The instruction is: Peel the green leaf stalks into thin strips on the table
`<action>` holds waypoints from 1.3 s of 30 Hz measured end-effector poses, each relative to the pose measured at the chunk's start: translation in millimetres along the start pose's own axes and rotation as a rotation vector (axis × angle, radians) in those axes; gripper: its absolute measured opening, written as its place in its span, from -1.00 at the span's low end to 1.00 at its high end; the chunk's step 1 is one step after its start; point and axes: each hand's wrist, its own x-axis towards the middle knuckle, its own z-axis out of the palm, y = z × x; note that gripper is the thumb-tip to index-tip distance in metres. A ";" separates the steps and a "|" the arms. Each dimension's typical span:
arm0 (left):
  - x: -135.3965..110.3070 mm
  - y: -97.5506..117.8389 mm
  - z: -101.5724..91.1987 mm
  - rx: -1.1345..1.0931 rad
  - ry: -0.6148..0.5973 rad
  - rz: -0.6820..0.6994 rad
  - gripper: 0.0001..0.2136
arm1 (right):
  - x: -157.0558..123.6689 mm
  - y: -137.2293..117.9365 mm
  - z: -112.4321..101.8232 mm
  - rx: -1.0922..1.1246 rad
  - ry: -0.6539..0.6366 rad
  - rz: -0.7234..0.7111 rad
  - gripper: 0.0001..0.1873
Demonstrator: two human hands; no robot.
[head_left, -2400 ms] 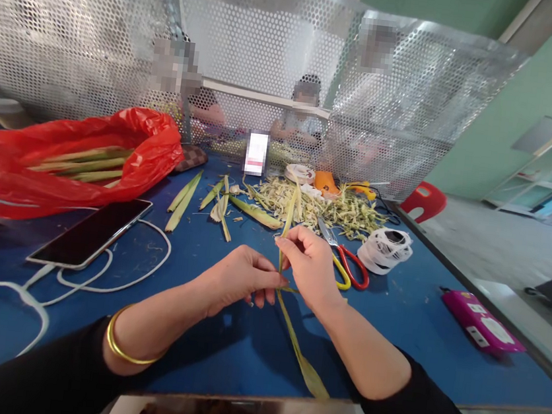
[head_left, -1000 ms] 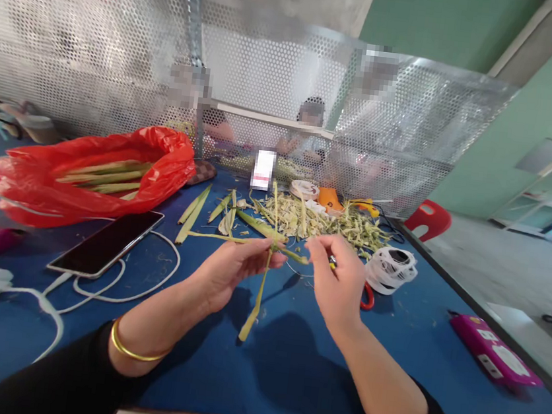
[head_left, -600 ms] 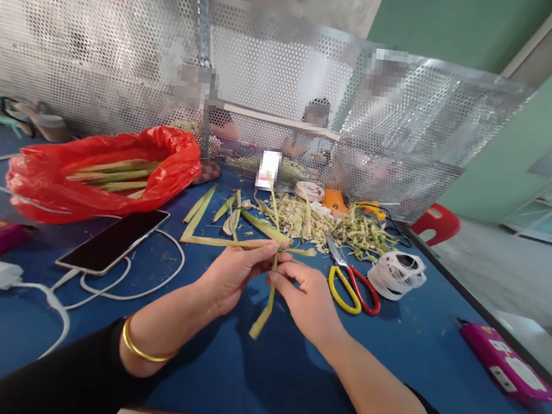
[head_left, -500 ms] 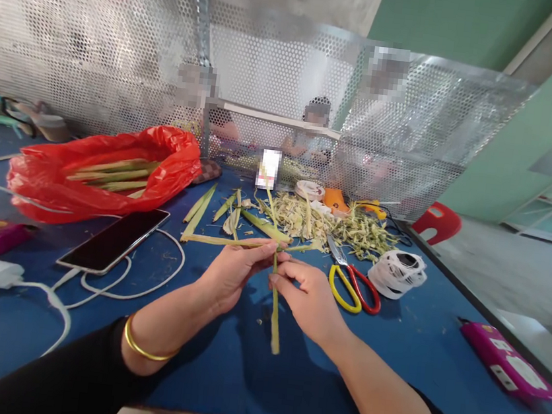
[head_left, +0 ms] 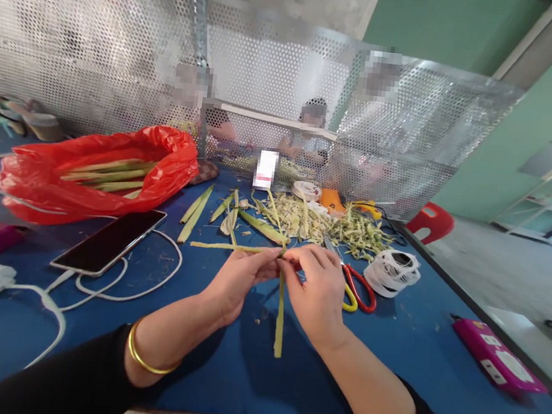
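Observation:
Over the blue table, my left hand [head_left: 240,279] pinches crossed strips of pale green leaf where they meet. One leaf strip [head_left: 279,327] hangs down toward me, another points left, and a third runs up and away. My right hand [head_left: 314,284] closes on the same crossing from the right, thumb and fingertips pressed on it. The knot or fold itself is mostly hidden by my fingers. Just beyond my right hand lie scissors [head_left: 362,290] with one red and one yellow handle, partly covered by that hand. Long green leaves [head_left: 261,225] lie past the strips.
A red plastic bag [head_left: 33,192] holds more leaves at the left, with a phone [head_left: 110,241] and white cable before it. Leaf scraps [head_left: 319,222] are heaped at the back. A white tape roll [head_left: 391,273] and purple power strip [head_left: 493,355] lie right. People sit behind the perforated screen [head_left: 274,47].
My right hand has moved up from the hanging strip to the crossing, now covering more of the scissors. The left hand keeps its pinch; the strip pointing left has shifted slightly right.

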 end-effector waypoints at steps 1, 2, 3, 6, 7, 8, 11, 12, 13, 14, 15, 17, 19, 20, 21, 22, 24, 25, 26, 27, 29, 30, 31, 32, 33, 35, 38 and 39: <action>-0.4 -0.4 0.7 0.003 -0.002 -0.002 -0.78 | -0.2 0.6 0.9 -0.007 -0.009 -0.001 -0.88; -0.6 -0.5 1.3 0.000 -0.007 0.004 -0.79 | -0.3 1.1 1.6 -0.014 -0.014 -0.001 -0.87; -0.7 -0.3 1.7 -0.009 -0.014 0.012 -0.79 | -0.4 1.5 2.1 -0.020 -0.018 -0.001 -0.85; -0.6 1.7 2.3 -0.049 -0.002 0.015 -0.80 | 0.2 2.0 2.7 -0.041 -0.035 -0.017 -0.83; -0.4 2.5 2.2 -0.055 0.008 0.006 -0.80 | 0.5 2.2 2.8 -0.051 -0.042 -0.032 -0.82; -0.2 3.0 2.0 -0.054 0.017 0.002 -0.79 | 0.9 2.6 2.9 -0.063 -0.050 -0.054 -0.82; 0.4 2.5 1.3 -0.028 0.013 0.023 -0.78 | 2.0 4.8 2.9 -0.108 -0.076 -0.129 -0.80; 0.6 1.6 1.1 -0.017 0.016 0.037 -0.78 | 2.4 5.8 3.0 -0.123 -0.087 -0.149 -0.79; 0.9 0.6 1.0 -0.008 0.022 0.050 -0.79 | 2.7 6.8 3.1 -0.135 -0.101 -0.164 -0.78; 1.1 -0.4 1.0 0.000 0.028 0.060 -0.80 | 2.8 7.5 3.3 -0.142 -0.113 -0.170 -0.78; 1.5 -1.2 1.0 0.008 0.033 0.068 -0.82 | 2.9 7.5 3.5 -0.142 -0.121 -0.169 -0.77; 2.4 -1.7 0.8 0.021 0.050 0.085 -0.84 | 2.3 4.9 3.8 -0.105 -0.149 -0.165 -0.78; 3.9 -0.3 -0.2 0.025 0.074 0.095 -0.85 | 0.8 -1.6 3.0 -0.030 -0.204 -0.199 -0.79; 4.7 1.0 -1.2 0.020 0.083 0.095 -0.84 | 0.0 -5.5 1.9 0.016 -0.230 -0.224 -0.80; 5.5 2.5 -2.4 0.011 0.085 0.089 -0.83 | -0.8 -8.9 0.1 0.067 -0.244 -0.244 -0.80; 6.3 4.2 -3.7 -0.002 0.079 0.079 -0.83 | -1.3 -11.3 -2.2 0.120 -0.240 -0.249 -0.80; 7.6 7.4 -6.5 -0.029 0.045 0.043 -0.82 | -0.8 -10.2 -7.5 0.223 -0.167 -0.176 -0.75; 8.2 8.8 -7.7 -0.042 0.026 0.021 -0.83 | 0.3 -6.3 -9.9 0.262 -0.112 -0.107 -0.71; 8.6 10.0 -8.8 -0.054 0.011 -0.002 -0.83 | 2.0 -0.4 -11.9 0.279 -0.046 -0.013 -0.67; 9.0 11.0 -9.5 -0.065 0.001 -0.025 -0.83 | 4.2 6.9 -13.0 0.276 0.015 0.083 -0.66; 9.7 12.2 -10.6 -0.087 0.000 -0.075 -0.82 | 9.4 22.2 -12.9 0.238 0.117 0.282 -0.78; 9.9 12.5 -11.0 -0.094 0.006 -0.092 -0.81 | 11.9 28.5 -11.8 0.249 0.141 0.323 -0.89; 10.1 12.6 -11.3 -0.096 0.011 -0.099 -0.80 | 14.1 33.0 -10.2 0.257 0.118 0.332 -0.82; 10.2 12.5 -11.6 -0.092 0.012 -0.099 -0.81 | 15.6 35.6 -8.3 0.261 0.062 0.312 -0.76; 10.2 12.3 -12.0 -0.083 0.009 -0.091 -0.81 | 16.5 36.1 -6.3 0.258 -0.020 0.271 -0.75; 10.0 12.0 -12.4 -0.058 -0.005 -0.063 -0.83 | 16.2 32.6 -2.3 0.238 -0.197 0.175 -0.82; 9.0 12.4 -11.9 -0.010 -0.015 -0.023 -0.83 | 12.4 23.7 2.0 0.216 -0.339 0.094 -0.87; 8.6 12.7 -11.3 0.017 -0.003 -0.002 -0.83 | 11.1 21.2 2.5 0.208 -0.345 0.090 -0.83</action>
